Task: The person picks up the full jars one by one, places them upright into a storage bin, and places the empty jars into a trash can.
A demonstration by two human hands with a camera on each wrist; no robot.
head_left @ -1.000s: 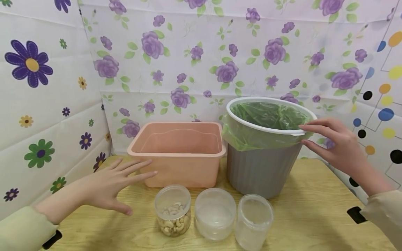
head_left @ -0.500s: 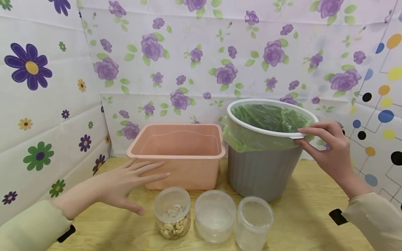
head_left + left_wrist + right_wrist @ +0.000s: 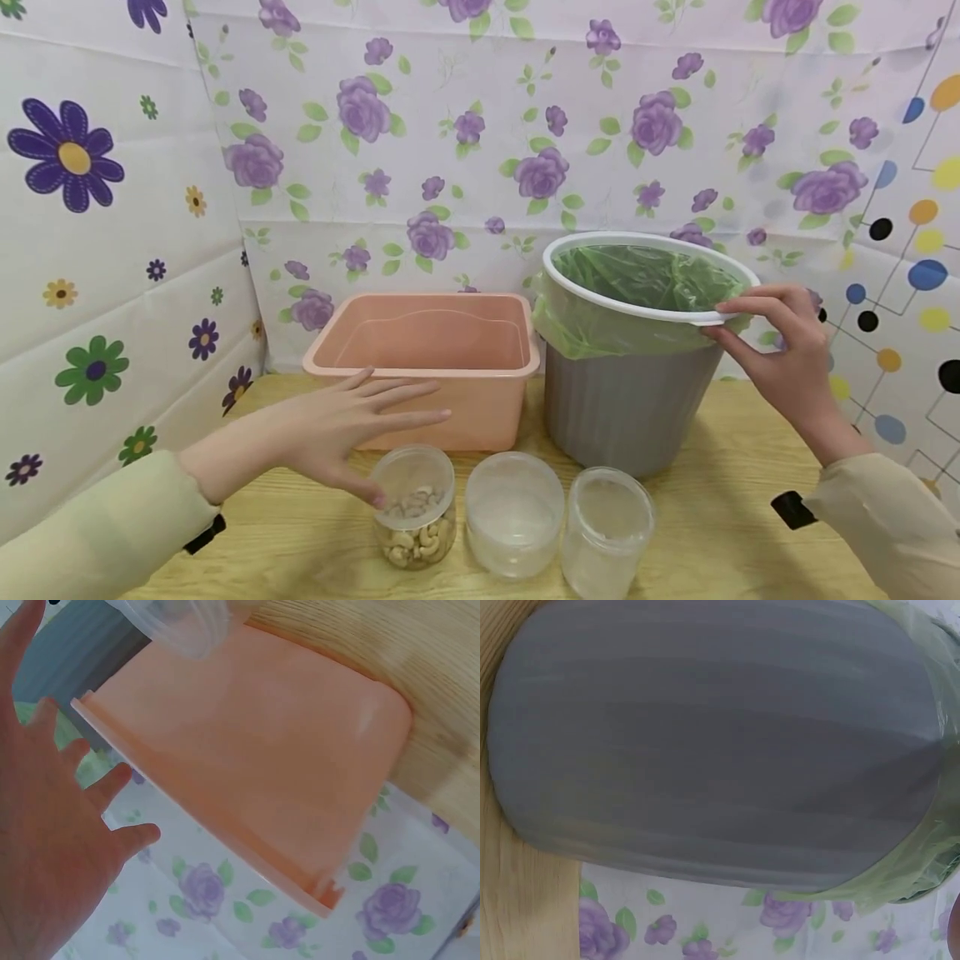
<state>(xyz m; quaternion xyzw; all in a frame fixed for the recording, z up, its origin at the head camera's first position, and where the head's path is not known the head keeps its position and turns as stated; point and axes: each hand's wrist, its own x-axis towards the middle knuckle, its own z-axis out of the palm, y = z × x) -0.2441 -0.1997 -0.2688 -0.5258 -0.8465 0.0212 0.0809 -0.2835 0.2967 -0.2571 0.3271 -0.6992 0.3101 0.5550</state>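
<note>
My right hand (image 3: 791, 354) pinches the small tab on the white ring (image 3: 592, 300) of the grey trash can (image 3: 622, 408), thumb below and fingers above. A green trash bag (image 3: 600, 337) lines the can and folds over its outside under the ring. In the right wrist view the can's ribbed wall (image 3: 705, 750) fills most of the picture. My left hand (image 3: 322, 425) hovers with spread fingers before the pink tub (image 3: 450, 412), its thumb overlapping the clear jar of cashews (image 3: 416, 533) in the head view. It holds nothing.
A wide clear container (image 3: 513, 525) and a narrower clear jar (image 3: 606, 533) stand to the right of the cashew jar on the wooden table (image 3: 720, 517). Patterned cloth (image 3: 480, 125) hangs behind and at both sides, close to the tub and can.
My left hand has moved right, from beside the cashew jar to partly over it. My right hand has shifted slightly left along the ring and its thumb now meets the tab.
</note>
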